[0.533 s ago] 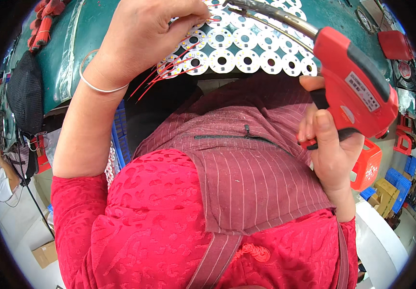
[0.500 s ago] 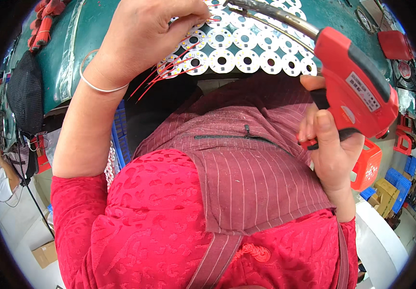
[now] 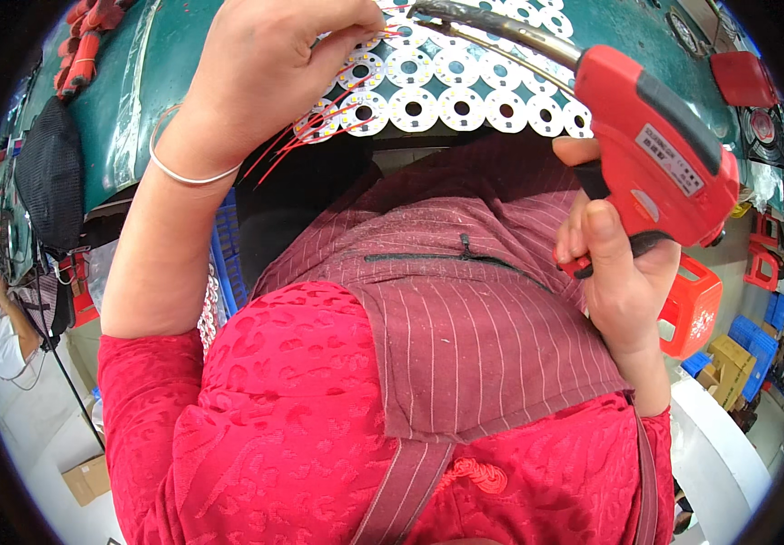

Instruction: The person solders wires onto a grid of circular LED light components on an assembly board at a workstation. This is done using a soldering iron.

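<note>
My left hand (image 3: pixel 265 68) is closed at the top left, pinching several thin red wires (image 3: pixel 285 156) whose lengths trail down past the palm. Beneath and beside its fingertips lie rows of round white LED circuit boards (image 3: pixel 413 110), each with a hole in the middle. My right hand (image 3: pixel 624 282) is wrapped around the handle of a red and black soldering gun (image 3: pixel 633 136). The gun's long metal nozzle reaches left over the boards, its dark tip close to the left fingertips. The exact joint at the wire ends is too small to make out.
The boards lie on a green tabletop (image 3: pixel 188 54). Bundles of red wire (image 3: pixel 81 59) rest at the far left, near a black mesh lamp-like cover (image 3: pixel 49 173). A red stool (image 3: pixel 690 309) and blue crates (image 3: pixel 755 350) stand at the right. Another person sits at the far left.
The soldering gun and my right hand have shifted slightly left, bringing the tip nearer my left fingertips. My left hand keeps its pinch on the wires and has barely moved.
</note>
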### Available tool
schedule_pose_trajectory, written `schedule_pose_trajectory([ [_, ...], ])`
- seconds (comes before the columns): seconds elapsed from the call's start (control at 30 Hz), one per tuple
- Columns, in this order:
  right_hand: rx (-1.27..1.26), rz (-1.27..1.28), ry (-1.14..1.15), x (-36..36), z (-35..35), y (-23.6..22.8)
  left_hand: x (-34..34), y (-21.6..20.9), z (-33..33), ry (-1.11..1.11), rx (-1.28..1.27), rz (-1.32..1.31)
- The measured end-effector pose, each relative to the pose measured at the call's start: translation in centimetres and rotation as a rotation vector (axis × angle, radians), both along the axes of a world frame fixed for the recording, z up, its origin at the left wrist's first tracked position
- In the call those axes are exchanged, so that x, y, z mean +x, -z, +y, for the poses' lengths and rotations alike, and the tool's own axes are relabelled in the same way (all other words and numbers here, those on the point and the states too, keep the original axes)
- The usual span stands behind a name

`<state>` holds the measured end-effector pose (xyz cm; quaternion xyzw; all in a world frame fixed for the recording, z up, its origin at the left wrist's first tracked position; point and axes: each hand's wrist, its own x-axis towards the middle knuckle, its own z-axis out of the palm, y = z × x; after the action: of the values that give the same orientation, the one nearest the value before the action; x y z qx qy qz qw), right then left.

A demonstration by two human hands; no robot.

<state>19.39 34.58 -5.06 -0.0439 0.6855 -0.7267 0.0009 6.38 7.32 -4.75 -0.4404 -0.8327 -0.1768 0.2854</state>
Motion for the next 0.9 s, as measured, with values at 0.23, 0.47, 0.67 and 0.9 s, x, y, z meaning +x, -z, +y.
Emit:
schedule_pose_trajectory([
  [0.23, 0.041, 0.034, -0.037, -0.4, -0.3, 0.4, 0.3, -0.2, 0.4, 0.013, 0.007, 0.017],
  [0.47, 0.047, 0.017, -0.025, -0.1, -0.3, 0.7, 0.3, 0.0, 0.5, 0.03, 0.058, 0.038],
  [0.67, 0.192, 0.004, -0.101, 0.1, 0.1, 0.3, -0.1, 0.5, 0.4, 0.061, 0.077, 0.064],
  [0.9, 0.094, 0.064, -0.058, 0.2, 0.3, 0.3, 0.2, 0.0, 0.5, 0.045, 0.024, 0.064],
])
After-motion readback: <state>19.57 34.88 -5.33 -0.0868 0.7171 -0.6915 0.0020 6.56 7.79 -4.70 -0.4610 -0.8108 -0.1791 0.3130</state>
